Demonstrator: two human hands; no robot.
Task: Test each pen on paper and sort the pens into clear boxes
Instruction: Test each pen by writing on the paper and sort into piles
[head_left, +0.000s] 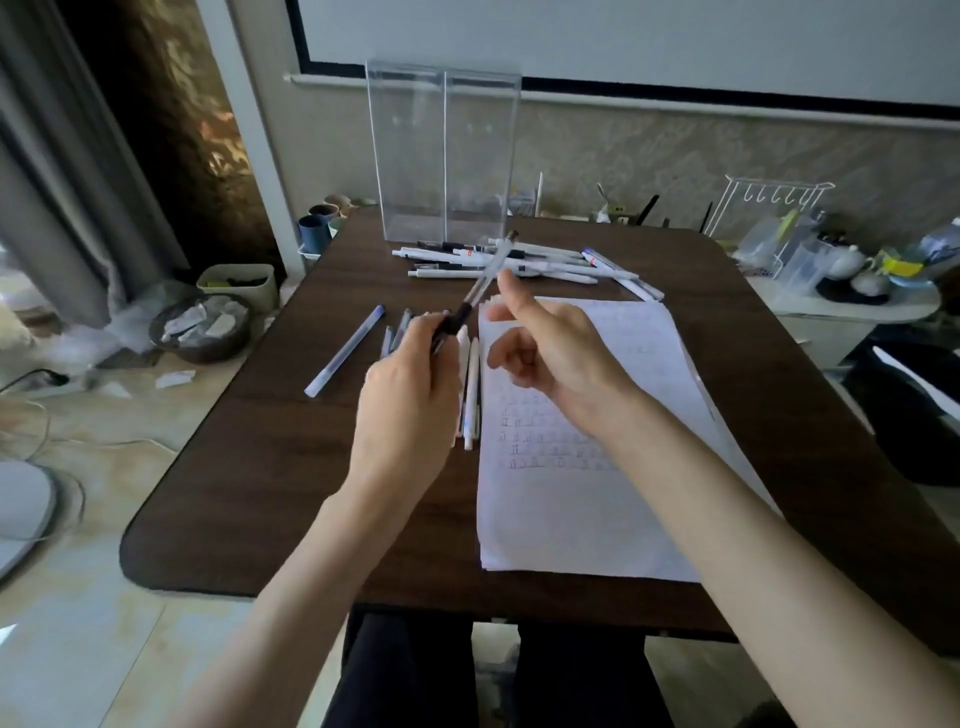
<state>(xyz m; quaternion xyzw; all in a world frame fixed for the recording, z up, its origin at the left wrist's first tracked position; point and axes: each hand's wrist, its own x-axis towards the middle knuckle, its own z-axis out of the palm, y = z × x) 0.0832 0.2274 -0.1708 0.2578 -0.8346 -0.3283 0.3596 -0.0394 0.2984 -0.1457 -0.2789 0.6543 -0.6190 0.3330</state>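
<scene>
Head view: a person seated at a dark wooden table (260, 467) checks pens over a sheet of paper (571, 499) lined with rows of small test marks. The left hand (410, 395), raised just left of the paper's top edge, grips a clear pen (478, 286) by its dark grip section, with the barrel slanting up and away toward the far side of the table. The right hand (540, 343) hovers over the upper part of the paper, thumb raised and fingers loosely curled, with nothing seen in it; its thumb tip is close to the pen's barrel, though whether they touch cannot be told. Beyond the paper's far edge lies a loose pile (519, 262) of mostly white pens, and behind that two clear boxes (405, 156) stand upright side by side. Along the paper's left edge a few white pens (471, 400) lie partly under the left hand, and farther left a blue-capped pen (345, 351) lies alone at a slant.
</scene>
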